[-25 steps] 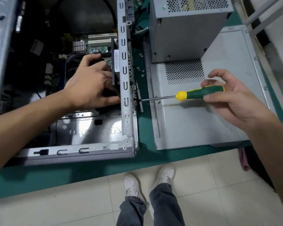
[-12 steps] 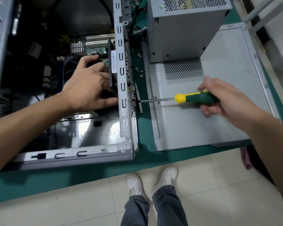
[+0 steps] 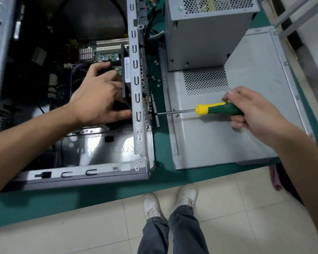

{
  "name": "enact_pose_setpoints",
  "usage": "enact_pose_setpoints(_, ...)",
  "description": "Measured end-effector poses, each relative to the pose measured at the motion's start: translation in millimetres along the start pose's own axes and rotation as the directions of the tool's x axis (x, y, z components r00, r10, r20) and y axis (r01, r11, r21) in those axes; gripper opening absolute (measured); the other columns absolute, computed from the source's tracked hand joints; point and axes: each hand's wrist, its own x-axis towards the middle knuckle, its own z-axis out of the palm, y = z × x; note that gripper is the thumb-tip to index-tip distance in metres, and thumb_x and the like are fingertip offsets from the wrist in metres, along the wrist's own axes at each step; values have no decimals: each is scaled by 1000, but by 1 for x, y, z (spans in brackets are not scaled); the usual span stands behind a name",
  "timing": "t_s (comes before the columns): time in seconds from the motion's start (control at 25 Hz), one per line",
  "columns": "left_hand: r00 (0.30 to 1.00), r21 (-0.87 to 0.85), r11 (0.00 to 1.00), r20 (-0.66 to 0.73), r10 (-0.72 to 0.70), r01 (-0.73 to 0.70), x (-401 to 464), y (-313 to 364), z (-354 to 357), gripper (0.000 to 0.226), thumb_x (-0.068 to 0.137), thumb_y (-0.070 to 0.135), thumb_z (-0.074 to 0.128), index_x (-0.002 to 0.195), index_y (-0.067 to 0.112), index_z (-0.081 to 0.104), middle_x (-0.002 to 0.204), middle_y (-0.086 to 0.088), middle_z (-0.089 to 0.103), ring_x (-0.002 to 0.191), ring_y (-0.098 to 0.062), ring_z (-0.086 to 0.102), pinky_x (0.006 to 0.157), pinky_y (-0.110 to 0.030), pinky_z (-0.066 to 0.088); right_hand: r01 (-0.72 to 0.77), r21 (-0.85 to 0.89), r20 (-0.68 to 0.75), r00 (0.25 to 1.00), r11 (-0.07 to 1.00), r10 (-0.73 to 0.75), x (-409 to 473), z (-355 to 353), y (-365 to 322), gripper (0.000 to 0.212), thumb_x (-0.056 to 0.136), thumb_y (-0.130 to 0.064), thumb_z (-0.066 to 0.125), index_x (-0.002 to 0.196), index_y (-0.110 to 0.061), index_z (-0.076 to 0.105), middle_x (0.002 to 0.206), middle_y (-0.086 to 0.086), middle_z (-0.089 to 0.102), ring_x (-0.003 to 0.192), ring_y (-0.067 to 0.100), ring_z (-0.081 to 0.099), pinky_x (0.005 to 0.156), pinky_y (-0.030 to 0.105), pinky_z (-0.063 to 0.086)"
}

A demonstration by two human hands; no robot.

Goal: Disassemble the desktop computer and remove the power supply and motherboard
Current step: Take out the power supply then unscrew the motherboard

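Green desk [image 3: 160, 173] carries the open computer case [image 3: 99, 167] at left; left hand [image 3: 99, 99] fingers grip its black fan [image 3: 126, 85], right hand [image 3: 253, 110] fingers wrap the screwdriver [image 3: 217, 110] against the case's rear; power supply [image 3: 206, 33] stands upper right.

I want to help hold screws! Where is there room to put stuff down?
The grey side panel is bare below the screwdriver, toward the table edge. It is crowded in the green strip with loose screws between case and panel.

We see our bare forearms, no sleeves or gloves, above grey-blue denim jeans [image 3: 174, 233] and white lace-up sneakers [image 3: 186, 196], laces tied, toes slightly scuffed.
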Motion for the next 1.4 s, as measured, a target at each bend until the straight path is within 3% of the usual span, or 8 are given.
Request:
enact_pose_setpoints(0.16, 1000, -27, 1000, -24, 9, -10, 0, 2, 1, 55, 77, 55, 43, 71, 10, 75, 78, -6, 68, 92, -32, 60, 105, -43, 22, 50, 312, 156, 982, 949, -103, -2, -9, -1, 36, 79, 3, 66, 97, -27, 60, 106, 4, 59, 87, 16, 59, 79, 28, 50)
enact_pose_setpoints(0.36, 999, -34, 999, -35, 24, -25, 0, 2, -1, 52, 78, 53, 45, 73, 11, 75, 82, -6, 69, 91, -33, 60, 103, -44, 23, 31, -78, -13, 999, 997, -32, 0, -1, 1, 16, 98, -35, 55, 91, -22, 62, 80, 0, 49, 57, 15, 45, 54, 31, 39)
enact_pose_setpoints(0.56, 1000, -16, 1000, -18, 10, -10, 1, 0, 0, 57, 77, 56, 43, 70, 9, 74, 79, -7, 68, 92, -32, 61, 105, -41, 20, 36, 296, 126, 989, 954, -76, 0, -6, -1, 29, 83, 0, 61, 96, -26, 62, 101, 6, 61, 93, 23, 59, 89, 37, 49)
enact_pose_setpoints(0.72, 1000, -3, 1000, -8, 7, -7, 0, -2, 1, 59, 77, 57, 42, 70, 8, 74, 78, -7, 67, 93, -32, 60, 106, -40, 19, 41, 27, 4, 999, 999, -42, 5, 2, 4, 17, 98, -34, 54, 89, -23, 63, 70, -4, 52, 57, 17, 45, 54, 31, 37)
enact_pose_setpoints(0.88, 1000, -21, 1000, -1, 3, -3, 0, -1, 0, 58, 77, 57, 42, 73, 10, 75, 80, -4, 69, 95, -30, 59, 107, -42, 19, 36, 333, 81, 994, 942, -67, 4, -4, 5, 29, 78, -6, 59, 94, -29, 63, 98, 1, 63, 85, 18, 60, 76, 28, 50)
enact_pose_setpoints(1.08, 1000, -37, 999, 8, -6, 6, 0, 1, 0, 61, 75, 59, 40, 73, 9, 75, 80, -5, 68, 97, -31, 58, 108, -42, 18, 32, 68, -26, 999, 997, -30, 2, 2, 6, 14, 97, -31, 55, 90, -21, 62, 69, -6, 51, 53, 13, 39, 54, 30, 35)
enact_pose_setpoints(1.24, 1000, -19, 1000, -15, 3, -4, 0, -1, 1, 61, 77, 58, 41, 72, 8, 75, 78, -8, 67, 95, -32, 58, 106, -43, 20, 52, 321, 111, 990, 946, -92, 0, -5, 3, 34, 78, 0, 57, 96, -28, 63, 100, 1, 62, 84, 17, 61, 76, 29, 50)
enact_pose_setpoints(1.4, 999, -39, 999, -48, 18, -20, 0, 0, 3, 53, 77, 54, 43, 70, 11, 73, 77, -5, 67, 94, -25, 49, 104, -45, 23, 44, 114, 0, 999, 992, -44, 1, 0, 6, 11, 96, -30, 56, 95, -20, 63, 76, 0, 58, 60, 16, 52, 59, 32, 42)
